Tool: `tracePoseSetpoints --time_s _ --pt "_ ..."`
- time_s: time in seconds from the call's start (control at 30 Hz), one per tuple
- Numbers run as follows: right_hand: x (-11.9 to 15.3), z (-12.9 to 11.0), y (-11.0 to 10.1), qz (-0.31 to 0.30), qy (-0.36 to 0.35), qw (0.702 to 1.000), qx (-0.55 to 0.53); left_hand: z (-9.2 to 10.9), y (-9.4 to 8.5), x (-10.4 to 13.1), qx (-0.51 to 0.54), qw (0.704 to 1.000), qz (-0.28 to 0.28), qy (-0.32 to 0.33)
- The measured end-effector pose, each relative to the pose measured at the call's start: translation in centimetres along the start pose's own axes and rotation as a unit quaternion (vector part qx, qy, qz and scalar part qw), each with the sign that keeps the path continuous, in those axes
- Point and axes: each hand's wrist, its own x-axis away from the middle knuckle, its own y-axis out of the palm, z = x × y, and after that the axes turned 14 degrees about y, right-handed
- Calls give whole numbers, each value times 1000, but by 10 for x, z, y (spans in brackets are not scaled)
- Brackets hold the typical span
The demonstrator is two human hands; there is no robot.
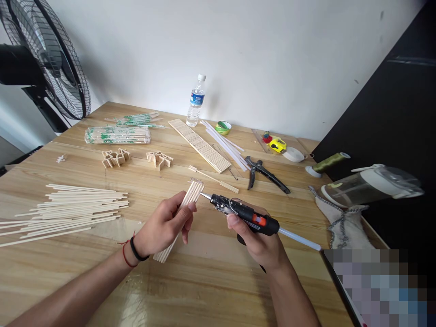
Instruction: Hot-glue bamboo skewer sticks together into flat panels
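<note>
My left hand (168,222) is closed around a flat bundle of wooden chopsticks (193,192), which slants up and away over the table. In my right hand (257,236) is a black hot glue gun (238,211), its metal nozzle at the right edge of the bundle's upper end. Whether the tip touches the wood I cannot tell. A translucent glue stick (299,238) sticks out of the gun's rear. Many loose chopsticks (78,206) lie on the left. Beyond my hands lies a thin stick with wider wooden pieces at its ends (213,178).
Small wooden assemblies (159,160), a long slatted wooden strip (200,145), packaged chopsticks (117,135) and spare glue sticks (226,143) lie farther back. A water bottle (195,102) stands near the wall. Black cutters (264,172), a tape measure (277,145) and a plastic jug (368,184) are right; a fan (51,59) stands left.
</note>
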Motion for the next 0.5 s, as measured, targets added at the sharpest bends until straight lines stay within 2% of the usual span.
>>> tracePoseSetpoints --time_s 0.5 --pt "1 0 0 16 -14 1000 -11 -2 -1 1 -39 999 -5 9"
